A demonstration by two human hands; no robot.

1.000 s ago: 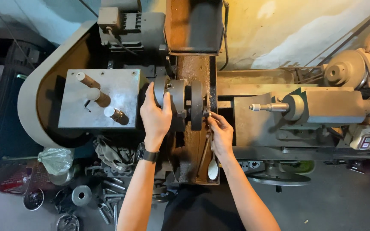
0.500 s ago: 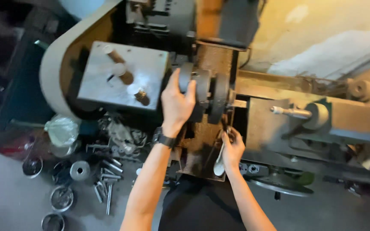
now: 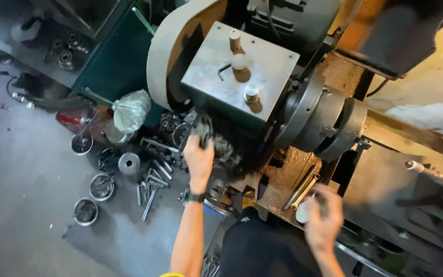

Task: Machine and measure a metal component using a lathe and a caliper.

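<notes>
The left hand (image 3: 199, 160), a black watch at its wrist, is clenched around a dark, crumpled grey rag (image 3: 216, 141) that it holds low against the front of the grey metal lathe headstock (image 3: 239, 69), below the flat top plate with its three stubby knobs. The right hand (image 3: 323, 221) is blurred; it hovers just beside a small pale round object (image 3: 302, 214) at the near edge of the rusty brown lathe bed (image 3: 283, 177), and whether it grips anything cannot be told. The round dark steel chuck (image 3: 319, 120) sits between the headstock and the bed. On the grey concrete floor lie loose steel bolts (image 3: 149, 187) and small round metal tins (image 3: 102, 186).
</notes>
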